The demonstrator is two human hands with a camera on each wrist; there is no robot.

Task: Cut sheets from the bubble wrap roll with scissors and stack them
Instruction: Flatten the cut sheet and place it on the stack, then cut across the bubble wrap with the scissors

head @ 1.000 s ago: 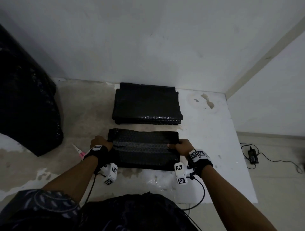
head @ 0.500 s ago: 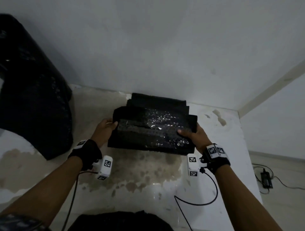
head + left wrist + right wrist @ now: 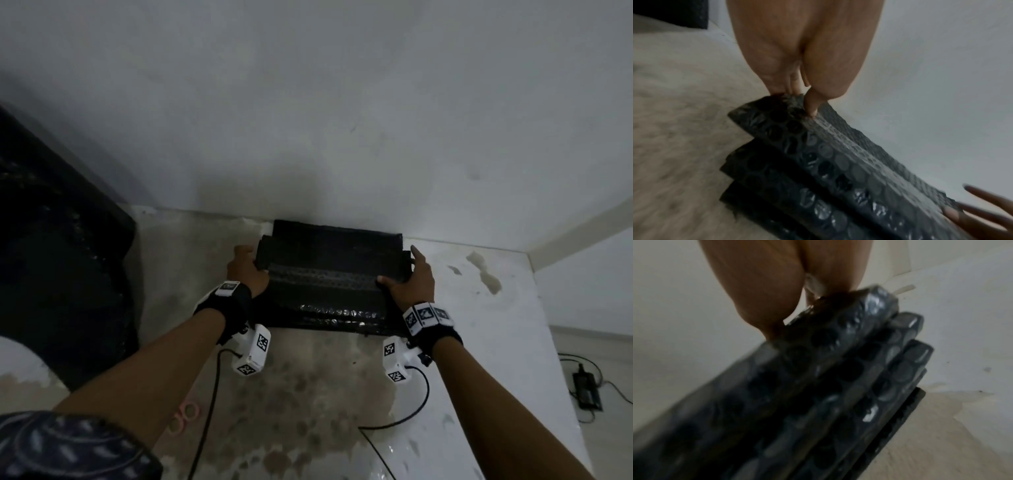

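A folded black bubble wrap sheet (image 3: 325,277) lies on top of the stack of black sheets (image 3: 337,236) by the wall. My left hand (image 3: 255,263) pinches its left end, thumb on top (image 3: 809,104) and fingers beneath. At the right end my right hand (image 3: 400,274) grips it with the thumb on top, index finger straight along the edge. The wrist views show the sheet (image 3: 838,146) (image 3: 818,345) resting above the stack's layers (image 3: 777,194) (image 3: 904,366). Pink-handled scissors (image 3: 185,416) lie on the table under my left forearm. The big black roll (image 3: 51,274) stands at the left.
The worn white table (image 3: 486,342) runs to a right edge, past which a power adapter (image 3: 587,390) and its cord lie on the floor. Wrist camera cables (image 3: 411,411) trail over the table. A white wall rises close behind the stack.
Both hands lifted the folded sheet from the near part of the table and carried it forward onto the stack by the wall. The scissors stayed behind at the left.
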